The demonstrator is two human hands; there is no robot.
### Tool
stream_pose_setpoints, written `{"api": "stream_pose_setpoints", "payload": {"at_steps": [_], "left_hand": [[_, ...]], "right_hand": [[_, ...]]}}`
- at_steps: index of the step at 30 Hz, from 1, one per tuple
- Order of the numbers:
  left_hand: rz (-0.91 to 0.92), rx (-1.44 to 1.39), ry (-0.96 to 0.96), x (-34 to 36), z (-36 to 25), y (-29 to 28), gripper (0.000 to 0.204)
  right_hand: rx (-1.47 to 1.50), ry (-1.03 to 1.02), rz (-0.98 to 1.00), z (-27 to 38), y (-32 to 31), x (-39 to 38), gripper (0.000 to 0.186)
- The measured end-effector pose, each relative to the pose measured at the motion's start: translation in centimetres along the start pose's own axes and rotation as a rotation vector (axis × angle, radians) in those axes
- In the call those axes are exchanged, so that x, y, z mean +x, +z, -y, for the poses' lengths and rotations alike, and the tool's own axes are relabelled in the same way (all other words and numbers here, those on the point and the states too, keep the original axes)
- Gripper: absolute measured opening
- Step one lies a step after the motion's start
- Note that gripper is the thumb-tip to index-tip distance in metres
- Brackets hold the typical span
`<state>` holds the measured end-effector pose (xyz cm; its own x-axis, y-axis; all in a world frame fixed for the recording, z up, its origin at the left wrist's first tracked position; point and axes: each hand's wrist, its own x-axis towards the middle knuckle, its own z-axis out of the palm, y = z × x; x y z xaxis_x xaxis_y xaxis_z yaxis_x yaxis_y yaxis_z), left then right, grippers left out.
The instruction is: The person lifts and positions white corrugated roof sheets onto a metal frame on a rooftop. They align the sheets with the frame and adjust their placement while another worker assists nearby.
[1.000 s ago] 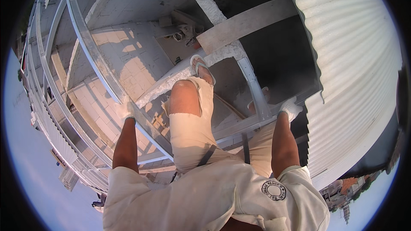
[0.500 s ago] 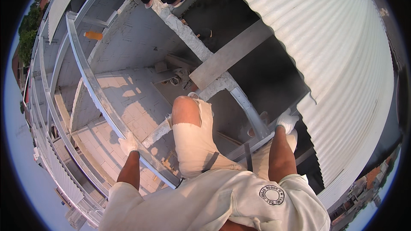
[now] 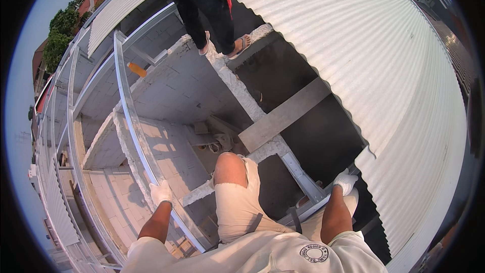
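My left hand (image 3: 161, 192), in a white glove, grips a long galvanised metal rafter (image 3: 135, 131) at the lower left. My right hand (image 3: 345, 182), also gloved, is closed on a metal beam (image 3: 316, 208) beside the edge of white corrugated roofing sheets (image 3: 384, 65). Between my arms, my bent knee (image 3: 230, 169) in torn beige trousers is over the open framework. A grey board (image 3: 283, 114) spans from the rough block wall top (image 3: 237, 91) to the sheets.
Another person in dark trousers (image 3: 202, 10) stands on the wall top ahead. An orange bottle (image 3: 137, 69) is near the left framing. Deep openings drop to a lower floor (image 3: 164, 146) with clutter. More rafters run along the left; trees and red roofs show beyond.
My view has tipped upward, bringing the other person's legs and distant roofs into sight. Both my hands keep their hold on the metal; my left has shifted slightly along or with the rafter.
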<state>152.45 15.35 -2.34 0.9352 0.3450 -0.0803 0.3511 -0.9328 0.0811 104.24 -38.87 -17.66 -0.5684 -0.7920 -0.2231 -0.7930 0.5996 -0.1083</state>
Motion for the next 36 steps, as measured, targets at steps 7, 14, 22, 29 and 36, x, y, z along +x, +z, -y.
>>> {"api": "stream_pose_setpoints", "payload": {"at_steps": [7, 14, 22, 29, 36], "left_hand": [[-0.008, -0.082, -0.049, 0.7, 1.1, 0.1, 0.06], [0.004, 0.004, -0.016, 1.9, 1.8, 1.9, 0.066], [-0.019, 0.084, 0.044, 1.8, 1.6, 1.9, 0.075], [0.023, 0.026, 0.033, 2.2, 1.4, 1.9, 0.075], [0.044, -0.034, 0.027, 1.7, 1.6, 1.8, 0.083]], "right_hand": [[0.042, -0.023, -0.016, -0.6, 1.0, -0.2, 0.061], [0.005, -0.016, -0.019, -0.4, 1.8, 1.0, 0.062], [0.042, 0.019, -0.01, 0.4, 0.7, 0.6, 0.064], [0.017, 0.013, -0.042, 0.2, 1.3, 0.5, 0.065], [-0.036, 0.021, -0.013, 0.6, 0.8, -0.2, 0.07]]}}
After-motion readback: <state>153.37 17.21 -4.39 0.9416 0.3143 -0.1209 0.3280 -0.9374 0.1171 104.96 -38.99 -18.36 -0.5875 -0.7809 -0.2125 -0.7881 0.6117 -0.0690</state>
